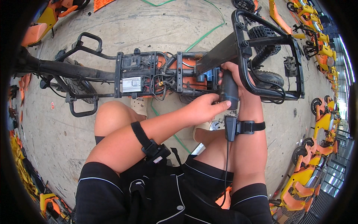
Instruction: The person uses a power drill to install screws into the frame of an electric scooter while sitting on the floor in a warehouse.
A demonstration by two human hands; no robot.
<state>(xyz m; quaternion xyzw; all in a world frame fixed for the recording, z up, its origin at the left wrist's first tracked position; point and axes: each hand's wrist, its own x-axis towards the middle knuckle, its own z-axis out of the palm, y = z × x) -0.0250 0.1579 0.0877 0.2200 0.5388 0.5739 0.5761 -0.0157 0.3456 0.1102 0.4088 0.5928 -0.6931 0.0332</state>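
A black scooter frame (67, 69) lies across the top, with exposed wiring, a silver controller box (131, 84) and orange panels. My right hand (233, 72) grips a black cylindrical tool (230, 93) below the upright tube at the right half of the frame. My left hand (209, 110) wraps around the lower part of the same tool, thumb across it. A blue-and-black component (212, 76) sits just left of the tool; where the tool's tip is cannot be seen clearly. Both forearms wear black straps with devices attached.
Yellow and orange scooters (317, 121) stand in rows along the right, with more at the upper and lower left. Green straps (207, 35) lie on the concrete floor (71, 145). The frame's rear wheel (82, 93) and right wheel (272, 78) show under the tubing.
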